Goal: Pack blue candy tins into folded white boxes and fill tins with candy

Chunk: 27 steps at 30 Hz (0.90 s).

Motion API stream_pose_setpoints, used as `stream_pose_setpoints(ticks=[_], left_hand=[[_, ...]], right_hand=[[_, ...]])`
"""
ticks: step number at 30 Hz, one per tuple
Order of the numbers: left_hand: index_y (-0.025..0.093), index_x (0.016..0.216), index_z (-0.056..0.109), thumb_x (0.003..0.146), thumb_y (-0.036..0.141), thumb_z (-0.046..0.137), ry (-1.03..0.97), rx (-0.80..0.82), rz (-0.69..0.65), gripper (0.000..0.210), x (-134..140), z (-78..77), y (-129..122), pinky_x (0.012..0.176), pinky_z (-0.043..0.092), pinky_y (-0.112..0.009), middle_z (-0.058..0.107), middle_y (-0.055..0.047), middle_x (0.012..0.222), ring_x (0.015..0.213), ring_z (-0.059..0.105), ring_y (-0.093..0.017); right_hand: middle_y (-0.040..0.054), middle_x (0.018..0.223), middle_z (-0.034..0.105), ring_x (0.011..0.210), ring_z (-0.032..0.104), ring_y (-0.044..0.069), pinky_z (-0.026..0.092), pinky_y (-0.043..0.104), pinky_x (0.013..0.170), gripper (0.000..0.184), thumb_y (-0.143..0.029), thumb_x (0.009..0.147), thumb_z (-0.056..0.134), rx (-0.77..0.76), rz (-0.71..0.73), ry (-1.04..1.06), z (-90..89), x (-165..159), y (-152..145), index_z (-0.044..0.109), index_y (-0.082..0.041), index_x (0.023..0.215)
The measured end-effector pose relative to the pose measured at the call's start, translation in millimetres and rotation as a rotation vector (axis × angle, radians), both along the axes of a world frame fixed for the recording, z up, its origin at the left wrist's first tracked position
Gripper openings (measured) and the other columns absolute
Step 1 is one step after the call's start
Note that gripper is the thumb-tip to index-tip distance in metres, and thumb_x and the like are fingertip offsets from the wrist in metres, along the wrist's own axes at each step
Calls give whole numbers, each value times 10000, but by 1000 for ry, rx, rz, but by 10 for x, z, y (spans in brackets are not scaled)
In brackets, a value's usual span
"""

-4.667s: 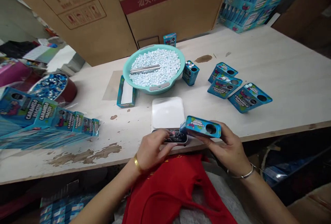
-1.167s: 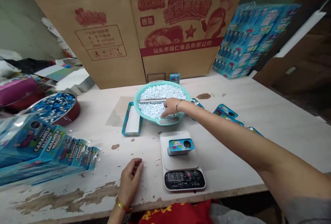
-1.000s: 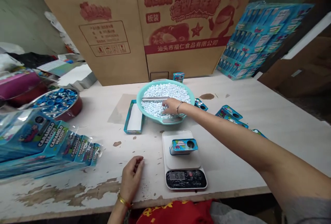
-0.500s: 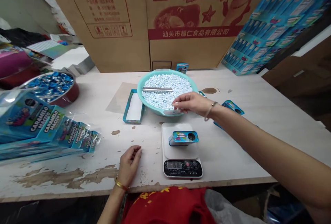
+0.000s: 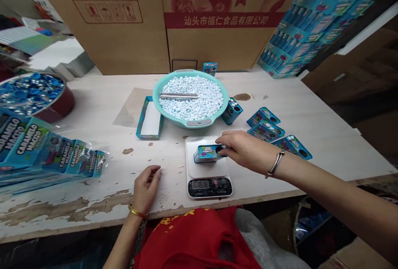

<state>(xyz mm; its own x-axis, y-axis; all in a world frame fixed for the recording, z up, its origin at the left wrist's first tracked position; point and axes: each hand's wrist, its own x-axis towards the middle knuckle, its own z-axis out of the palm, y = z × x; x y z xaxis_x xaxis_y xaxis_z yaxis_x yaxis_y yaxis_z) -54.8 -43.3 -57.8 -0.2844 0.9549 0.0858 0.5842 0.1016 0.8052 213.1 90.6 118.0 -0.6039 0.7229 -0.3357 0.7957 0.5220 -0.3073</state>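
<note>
My right hand [image 5: 241,151] is over the right end of a small blue candy box [image 5: 207,153], its fingertips pinched around a small white candy at the round hole. The box lies on the white kitchen scale [image 5: 203,172], whose display is lit. My left hand [image 5: 147,189] rests on the table left of the scale, fingers curled in, with nothing visible in it. Behind the scale stands a turquoise basin [image 5: 199,124] full of pale blue-white candies [image 5: 207,105], a metal tube [image 5: 178,95] lying on them.
Several filled blue boxes [image 5: 265,130] lie at right; another box [image 5: 232,111] stands beside the basin. An open blue tray [image 5: 149,122] is left of it. Wrapped box packs [image 5: 52,153] and a dark red bowl [image 5: 62,102] are farther left. Large cartons [image 5: 211,47] block the back.
My right hand has moved from the basin's front rim down to the box on the scale. My left hand stays on the table. The whole view has shifted a little.
</note>
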Motion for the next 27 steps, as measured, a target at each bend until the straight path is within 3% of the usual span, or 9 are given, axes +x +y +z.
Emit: stream_pose_setpoints(ticks=[3, 6, 8, 11, 13, 16, 19, 22, 27], left_hand=[[183, 930, 644, 863, 406, 543, -6, -6, 4, 253, 8, -8, 7, 622, 517, -249, 686, -29, 804, 671, 638, -141], [180, 929, 641, 862, 390, 545, -20, -13, 5, 240, 25, -9, 10, 609, 512, -243, 675, -18, 768, 639, 627, -131], [177, 930, 639, 860, 381, 547, -27, -19, 8, 235, 39, -10, 12, 601, 509, -239, 670, -15, 754, 628, 623, -127], [175, 929, 638, 856, 377, 552, -27, -25, 15, 231, 54, -16, 17, 594, 506, -234, 671, -14, 757, 623, 621, -123], [177, 927, 638, 856, 377, 554, -20, -24, 12, 228, 57, -24, 19, 592, 503, -232, 670, -11, 760, 615, 617, -118], [174, 930, 638, 858, 377, 551, -15, -21, 9, 232, 54, -38, 20, 593, 497, -230, 668, -7, 760, 609, 613, -114], [170, 942, 638, 864, 377, 546, -12, -29, 7, 240, 48, -51, 19, 603, 495, -231, 661, -4, 746, 611, 610, -114], [171, 945, 639, 867, 386, 543, -7, -35, 11, 248, 47, -52, 22, 613, 496, -233, 662, -5, 753, 619, 610, -115], [168, 924, 641, 861, 385, 541, -6, -37, 22, 247, 64, -22, 36, 603, 498, -231, 672, -14, 775, 627, 618, -117]], right_hand=[[123, 942, 690, 890, 634, 231, 450, 308, 766, 181, -116, 856, 560, 42, -16, 63, -15, 57, -5, 724, -116, 933], [101, 912, 699, 831, 631, 199, 460, 303, 750, 163, -149, 846, 583, 19, -149, 265, -41, 173, 8, 725, -131, 924], [59, 785, 686, 685, 601, 157, 460, 280, 636, 157, -230, 834, 619, -120, -282, 416, -74, 263, 17, 723, -153, 923], [13, 642, 622, 559, 521, 115, 409, 241, 502, 251, -393, 757, 710, -447, -502, 657, -140, 372, 4, 717, -176, 883], [21, 696, 631, 597, 532, 106, 420, 226, 515, 335, -460, 676, 773, -603, -652, 818, -184, 420, -20, 708, -179, 848], [40, 773, 641, 639, 545, 99, 429, 216, 533, 400, -480, 594, 828, -705, -792, 916, -241, 466, -59, 689, -169, 804], [18, 694, 596, 525, 452, 64, 324, 211, 442, 442, -521, 613, 807, -722, -758, 877, -278, 478, -81, 679, -148, 811], [-16, 607, 526, 464, 350, 49, 230, 225, 413, 454, -568, 663, 750, -634, -659, 827, -282, 438, -89, 679, -143, 806], [-12, 592, 544, 528, 425, 88, 311, 233, 467, 393, -554, 728, 673, -456, -495, 710, -274, 307, -82, 692, -163, 765]])
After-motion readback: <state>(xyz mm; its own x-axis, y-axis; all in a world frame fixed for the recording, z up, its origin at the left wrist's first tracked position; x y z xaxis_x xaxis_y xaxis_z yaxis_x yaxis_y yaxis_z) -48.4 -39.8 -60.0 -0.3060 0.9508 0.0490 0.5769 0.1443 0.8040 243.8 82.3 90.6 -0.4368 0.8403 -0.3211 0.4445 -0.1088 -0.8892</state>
